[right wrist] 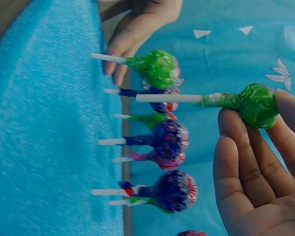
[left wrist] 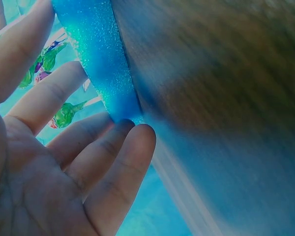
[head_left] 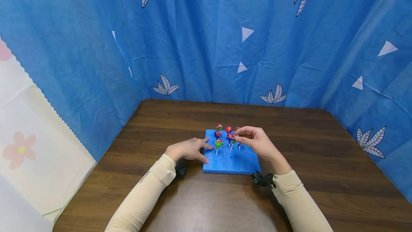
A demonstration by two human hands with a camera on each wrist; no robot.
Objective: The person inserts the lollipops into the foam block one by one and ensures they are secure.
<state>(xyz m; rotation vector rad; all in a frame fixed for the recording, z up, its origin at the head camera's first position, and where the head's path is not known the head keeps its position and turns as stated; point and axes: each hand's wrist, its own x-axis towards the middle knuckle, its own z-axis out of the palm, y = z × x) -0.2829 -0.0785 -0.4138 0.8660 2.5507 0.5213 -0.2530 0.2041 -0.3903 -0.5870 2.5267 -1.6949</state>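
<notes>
My right hand point(head_left: 260, 144) pinches a green-wrapped lollipop point(right wrist: 258, 112) by its head, over the blue foam board point(head_left: 226, 167). In the right wrist view the white stick points toward the foam, its tip apart from the surface. Several wrapped lollipops stand by their sticks in the board, among them a green one point(head_left: 219, 143) at the near left and a purple one point(right wrist: 169, 140). My left hand point(head_left: 190, 149) lies at the board's left edge with fingers spread; in the left wrist view its fingertips touch the foam's side.
The board lies on a dark wooden table point(head_left: 167, 117). Blue curtains point(head_left: 199, 38) with leaf prints hang behind and beside the table, and a pale flowered cloth point(head_left: 32, 117) hangs at the left. Each wrist wears a dark camera, such as the right one point(head_left: 264, 179).
</notes>
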